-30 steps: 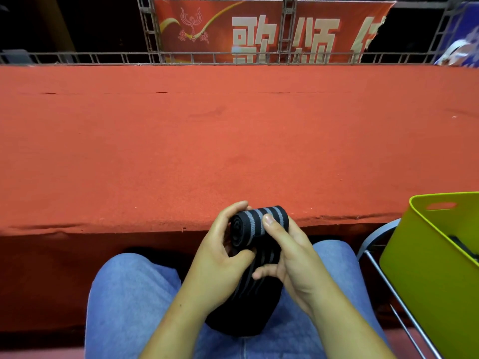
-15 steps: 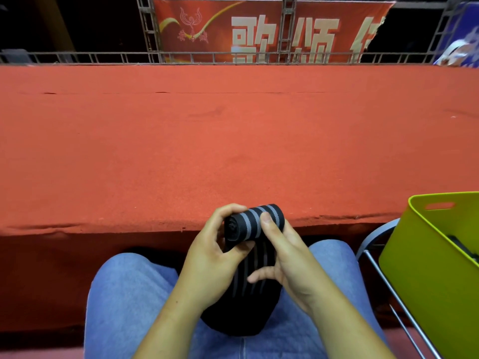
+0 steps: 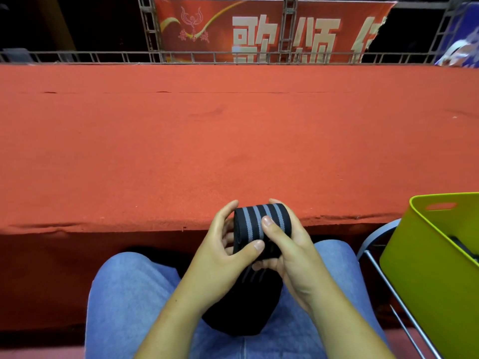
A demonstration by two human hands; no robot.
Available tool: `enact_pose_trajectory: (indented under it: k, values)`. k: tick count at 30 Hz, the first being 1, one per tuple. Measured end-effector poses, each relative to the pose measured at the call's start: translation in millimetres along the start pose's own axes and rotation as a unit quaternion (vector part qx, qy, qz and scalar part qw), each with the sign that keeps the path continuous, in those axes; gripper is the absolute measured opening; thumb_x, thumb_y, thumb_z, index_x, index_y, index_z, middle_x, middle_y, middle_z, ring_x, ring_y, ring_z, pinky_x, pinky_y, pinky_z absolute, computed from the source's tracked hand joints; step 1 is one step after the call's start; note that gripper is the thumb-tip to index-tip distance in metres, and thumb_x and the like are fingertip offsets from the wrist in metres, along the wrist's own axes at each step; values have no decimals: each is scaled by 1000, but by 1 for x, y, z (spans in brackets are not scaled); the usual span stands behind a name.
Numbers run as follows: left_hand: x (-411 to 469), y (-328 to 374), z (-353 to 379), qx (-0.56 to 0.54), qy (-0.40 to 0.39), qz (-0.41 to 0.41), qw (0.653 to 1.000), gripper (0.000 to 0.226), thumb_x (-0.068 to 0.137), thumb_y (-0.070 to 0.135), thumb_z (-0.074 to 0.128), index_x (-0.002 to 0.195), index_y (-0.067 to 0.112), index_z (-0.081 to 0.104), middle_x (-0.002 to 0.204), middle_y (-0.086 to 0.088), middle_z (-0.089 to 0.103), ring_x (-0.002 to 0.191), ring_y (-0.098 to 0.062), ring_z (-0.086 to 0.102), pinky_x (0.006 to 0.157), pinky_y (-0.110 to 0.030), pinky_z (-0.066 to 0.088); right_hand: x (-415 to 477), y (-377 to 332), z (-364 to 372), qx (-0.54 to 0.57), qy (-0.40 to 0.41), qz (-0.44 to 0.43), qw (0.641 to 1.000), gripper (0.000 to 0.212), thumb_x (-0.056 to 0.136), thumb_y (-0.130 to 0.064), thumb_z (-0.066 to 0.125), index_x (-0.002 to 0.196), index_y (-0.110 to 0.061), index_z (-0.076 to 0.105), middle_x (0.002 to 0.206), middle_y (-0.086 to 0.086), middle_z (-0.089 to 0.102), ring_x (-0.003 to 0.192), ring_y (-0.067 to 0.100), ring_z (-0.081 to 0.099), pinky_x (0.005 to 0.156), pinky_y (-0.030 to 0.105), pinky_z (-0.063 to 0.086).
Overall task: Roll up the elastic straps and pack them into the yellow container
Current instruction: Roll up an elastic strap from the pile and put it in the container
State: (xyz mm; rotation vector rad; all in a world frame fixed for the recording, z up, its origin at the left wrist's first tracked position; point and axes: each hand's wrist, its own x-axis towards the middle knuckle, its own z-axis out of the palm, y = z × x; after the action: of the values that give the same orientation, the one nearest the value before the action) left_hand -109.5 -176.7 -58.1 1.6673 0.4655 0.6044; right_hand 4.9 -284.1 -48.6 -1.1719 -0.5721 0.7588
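Since half a second ago: the roll turns over in the hands, its spiral end no longer faces the camera, and now the striped outer face looks up; both thumbs shift onto that face
Elastic strap (image 3: 261,226): black with grey stripes, wound into a fat roll, held up between the two hands just in front of the ledge edge and above the lap
Left hand (image 3: 220,257): fingers curled round the roll's left end, fingertips over its top, thumb (image 3: 255,246) laid across the lower edge of the stripes
Right hand (image 3: 293,250): wrapped round the right end, thumb pressing down on the middle stripes, lower fingers tucked under the roll
Loose tail (image 3: 246,307): the unrolled part of the strap drops from under the roll and pools dark on the jeans (image 3: 134,294) between the knees
Yellow container (image 3: 427,281): off to the person's right, well apart from the hands, sitting on a metal frame (image 3: 383,270), cut-out handle in its far wall; something dark lies inside, possibly another strap, too little shows to tell
Red ledge (image 3: 233,138): carpeted, wide, running across the view beyond the hands
Backdrop: red banner (image 3: 259,29) with pale characters behind a metal truss rail (image 3: 103,57)
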Motion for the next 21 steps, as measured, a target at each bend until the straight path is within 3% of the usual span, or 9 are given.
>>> enact_pose_trajectory:
  k: [2,4,8,12,17,21]
  values:
    - [1,0,2,-19,4,-10,1000,84,78,47,82,151,44,40,140,17,62,126,1,62,96,-18,53,0,1,0,0,0,0,1000,55,87,-40,73,139,-44,56,123,7,76,109,29,75,69,39,58]
    - [2,-1,2,-35,9,-11,999,90,73,54,80,152,40,40,142,15,62,126,1,62,99,-18,52,-1,1,0,-2,-7,0,1000,56,92,-35,77,141,-47,55,124,6,75,112,28,74,70,40,58]
    - [2,0,1,-49,19,-3,999,82,84,38,85,153,34,41,142,11,62,125,0,64,97,-13,50,-2,-2,-2,-4,-23,9,1000,56,100,-19,67,145,-48,51,125,6,75,112,28,74,69,43,57]
    - [1,-1,-1,-50,28,-1,998,80,84,30,85,152,38,43,142,9,63,126,-5,64,99,-17,52,-2,-2,-3,-16,-41,25,999,58,100,-20,67,143,-56,51,129,3,73,113,29,74,65,42,59]
    - [-1,0,-2,-45,41,-1,998,72,92,14,78,150,41,45,143,10,61,123,-5,66,99,-19,53,-3,-1,-6,-55,-41,46,997,58,99,-31,69,140,-67,48,128,-7,72,115,22,73,60,40,60]
    - [-2,1,-3,-42,42,-4,998,74,92,8,76,150,42,45,142,12,60,122,-4,67,92,-17,54,-4,-3,-4,-71,-28,52,996,57,91,-54,70,144,-55,51,126,-7,73,110,14,74,56,38,57]
